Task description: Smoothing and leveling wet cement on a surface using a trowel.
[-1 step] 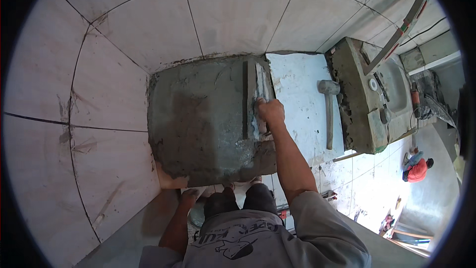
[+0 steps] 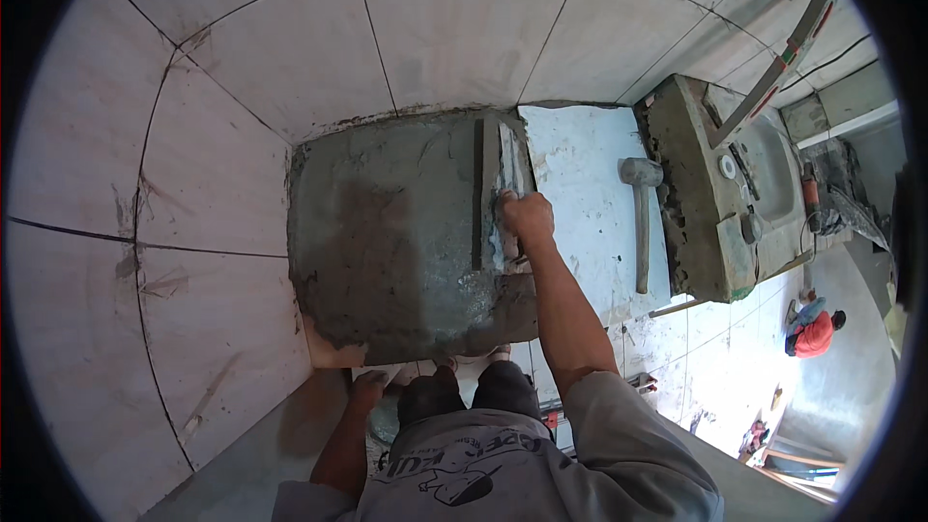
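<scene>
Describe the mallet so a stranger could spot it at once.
Find the grey mortar bed in the middle of the tiled floor. On the pale blue-white strip to its right, past the right hand holding the trowel, lies the mallet: the only loose tool there, with a blunt grey head and a long handle.

One trowel, one rubber mallet, one mortar-caked tub, one patch of wet mortar, and two hands: the right hand and the left hand (partly hidden).
</scene>
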The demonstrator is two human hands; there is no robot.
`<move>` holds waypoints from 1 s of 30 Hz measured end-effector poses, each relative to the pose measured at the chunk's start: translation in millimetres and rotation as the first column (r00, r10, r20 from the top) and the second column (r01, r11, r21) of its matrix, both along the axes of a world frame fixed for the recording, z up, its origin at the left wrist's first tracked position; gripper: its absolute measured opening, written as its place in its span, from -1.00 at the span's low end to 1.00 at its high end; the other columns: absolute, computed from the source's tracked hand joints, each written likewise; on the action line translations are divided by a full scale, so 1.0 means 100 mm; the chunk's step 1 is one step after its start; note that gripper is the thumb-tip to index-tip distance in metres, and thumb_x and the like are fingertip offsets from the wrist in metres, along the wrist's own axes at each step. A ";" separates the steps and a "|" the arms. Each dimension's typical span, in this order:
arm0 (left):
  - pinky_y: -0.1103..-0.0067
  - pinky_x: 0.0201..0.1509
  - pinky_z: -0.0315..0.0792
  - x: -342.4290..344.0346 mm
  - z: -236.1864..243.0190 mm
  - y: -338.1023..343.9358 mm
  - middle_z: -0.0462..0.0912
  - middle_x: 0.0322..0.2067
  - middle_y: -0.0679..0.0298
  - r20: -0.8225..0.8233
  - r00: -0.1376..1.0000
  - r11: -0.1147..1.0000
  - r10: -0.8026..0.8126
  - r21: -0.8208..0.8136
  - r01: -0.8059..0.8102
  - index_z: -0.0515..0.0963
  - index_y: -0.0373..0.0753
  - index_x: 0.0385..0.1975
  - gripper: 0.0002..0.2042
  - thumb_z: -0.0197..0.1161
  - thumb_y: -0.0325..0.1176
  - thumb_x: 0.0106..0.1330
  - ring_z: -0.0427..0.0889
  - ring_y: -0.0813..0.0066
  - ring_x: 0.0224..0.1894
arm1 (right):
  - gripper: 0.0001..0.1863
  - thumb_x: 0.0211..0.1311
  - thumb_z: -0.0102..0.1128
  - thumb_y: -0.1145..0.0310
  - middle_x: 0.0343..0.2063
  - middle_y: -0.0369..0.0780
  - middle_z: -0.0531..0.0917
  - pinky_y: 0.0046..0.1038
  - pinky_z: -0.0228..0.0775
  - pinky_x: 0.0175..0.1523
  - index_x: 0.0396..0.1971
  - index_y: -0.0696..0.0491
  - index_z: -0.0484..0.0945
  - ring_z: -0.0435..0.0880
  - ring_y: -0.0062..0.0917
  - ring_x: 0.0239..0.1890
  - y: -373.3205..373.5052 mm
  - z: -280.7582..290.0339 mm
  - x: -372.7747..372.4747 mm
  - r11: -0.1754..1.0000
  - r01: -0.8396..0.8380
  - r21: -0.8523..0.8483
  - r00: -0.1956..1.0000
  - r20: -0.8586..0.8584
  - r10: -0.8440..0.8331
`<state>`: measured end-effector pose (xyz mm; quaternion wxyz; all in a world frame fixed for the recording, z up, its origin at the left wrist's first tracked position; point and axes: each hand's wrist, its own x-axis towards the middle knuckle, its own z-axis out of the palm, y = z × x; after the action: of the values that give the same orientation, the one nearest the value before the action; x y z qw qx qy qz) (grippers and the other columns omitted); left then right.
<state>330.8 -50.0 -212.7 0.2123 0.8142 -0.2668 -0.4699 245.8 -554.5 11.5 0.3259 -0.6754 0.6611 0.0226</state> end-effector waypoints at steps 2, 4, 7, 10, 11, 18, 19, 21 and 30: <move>0.45 -0.16 0.46 -0.14 0.15 0.00 0.65 -0.35 0.10 0.028 0.999 0.997 -0.016 -0.069 0.018 0.58 -0.33 -0.19 -0.67 0.09 -0.18 0.27 0.63 0.32 -0.32 | -0.42 0.14 0.07 -0.04 -0.17 0.13 0.60 -0.22 0.40 0.07 -0.25 0.28 0.60 0.57 -0.05 -0.04 -0.08 -0.07 0.00 1.000 -0.024 0.000 1.000 -0.011 0.024; 0.44 -0.16 0.46 -0.30 0.25 -0.03 0.65 -0.36 0.11 -0.064 0.988 0.990 0.140 -0.026 -0.142 0.58 -0.32 -0.17 -0.67 0.08 -0.19 0.28 0.63 0.31 -0.33 | -0.43 0.15 0.07 -0.03 -0.17 0.12 0.60 -0.22 0.40 0.07 -0.25 0.27 0.60 0.57 -0.06 -0.04 -0.11 -0.07 0.03 0.999 -0.048 0.002 0.999 -0.015 0.048; 0.43 -0.16 0.45 -0.44 0.38 -0.10 0.65 -0.36 0.12 -0.150 0.954 0.965 0.259 0.070 -0.251 0.57 -0.31 -0.17 -0.68 0.05 -0.21 0.28 0.63 0.31 -0.32 | -0.44 0.15 0.07 -0.02 -0.17 0.11 0.60 -0.23 0.40 0.07 -0.25 0.27 0.60 0.58 -0.07 -0.04 -0.12 -0.05 0.03 0.999 -0.050 0.009 0.998 -0.040 0.051; 0.43 -0.16 0.44 -0.43 0.19 -0.03 0.64 -0.36 0.11 -0.130 0.972 0.979 0.194 0.088 -0.184 0.57 -0.33 -0.18 -0.69 0.05 -0.23 0.28 0.62 0.30 -0.31 | -0.44 0.15 0.07 -0.03 -0.17 0.10 0.61 -0.23 0.41 0.06 -0.25 0.27 0.60 0.58 -0.08 -0.04 -0.12 0.04 0.05 0.997 -0.078 0.026 0.996 -0.042 0.079; 0.43 -0.16 0.44 -0.41 0.07 0.01 0.64 -0.36 0.10 -0.114 0.982 0.988 0.152 0.058 -0.146 0.56 -0.34 -0.19 -0.70 0.05 -0.25 0.28 0.62 0.28 -0.31 | -0.44 0.16 0.07 -0.03 -0.17 0.10 0.61 -0.23 0.41 0.06 -0.25 0.26 0.61 0.58 -0.09 -0.04 -0.14 0.05 0.03 0.997 -0.073 0.027 0.996 -0.050 0.074; 0.36 -0.14 0.42 -0.26 0.48 -0.48 0.61 -0.39 0.05 -0.155 0.946 0.959 0.283 0.054 -0.278 0.54 -0.35 -0.31 -0.76 0.06 -0.28 0.26 0.59 0.11 -0.28 | -0.43 0.16 0.06 -0.03 -0.16 0.10 0.60 -0.23 0.42 0.06 -0.23 0.26 0.60 0.58 -0.09 -0.03 -0.18 -0.01 0.01 0.998 -0.058 0.016 0.995 -0.081 0.059; 0.36 -0.16 0.43 -0.22 0.46 -0.50 0.61 -0.41 0.05 -0.063 0.984 0.986 0.166 0.019 -0.165 0.54 -0.34 -0.33 -0.77 0.06 -0.29 0.26 0.60 0.12 -0.30 | -0.43 0.16 0.06 -0.03 -0.16 0.10 0.60 -0.23 0.42 0.06 -0.23 0.26 0.60 0.58 -0.09 -0.03 -0.21 -0.05 0.01 0.998 -0.058 0.018 0.995 -0.081 0.059; 0.36 -0.18 0.45 -0.15 0.38 -0.45 0.60 -0.43 0.05 0.033 0.998 0.999 0.052 -0.002 -0.052 0.54 -0.33 -0.35 -0.79 0.07 -0.30 0.27 0.60 0.12 -0.32 | -0.43 0.16 0.06 -0.02 -0.15 0.11 0.60 -0.23 0.41 0.07 -0.21 0.27 0.59 0.58 -0.09 -0.03 -0.27 -0.11 0.05 0.997 -0.065 0.049 0.995 -0.074 0.068; 0.33 -0.21 0.49 -0.16 0.23 -0.26 0.62 -0.40 0.05 0.277 0.934 0.961 -0.224 -0.099 0.259 0.56 -0.30 -0.31 -0.80 0.06 -0.32 0.29 0.62 0.13 -0.33 | -0.47 0.12 0.07 0.05 -0.11 0.09 0.59 -0.25 0.39 0.10 -0.20 0.28 0.58 0.56 -0.10 0.01 -0.49 -0.15 0.25 0.994 -0.096 0.049 0.992 -0.075 0.099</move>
<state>314.6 -76.2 -190.0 0.1695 0.8143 -0.4217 -0.3610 270.9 -603.8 -3.4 0.3137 -0.6980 0.6388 0.0796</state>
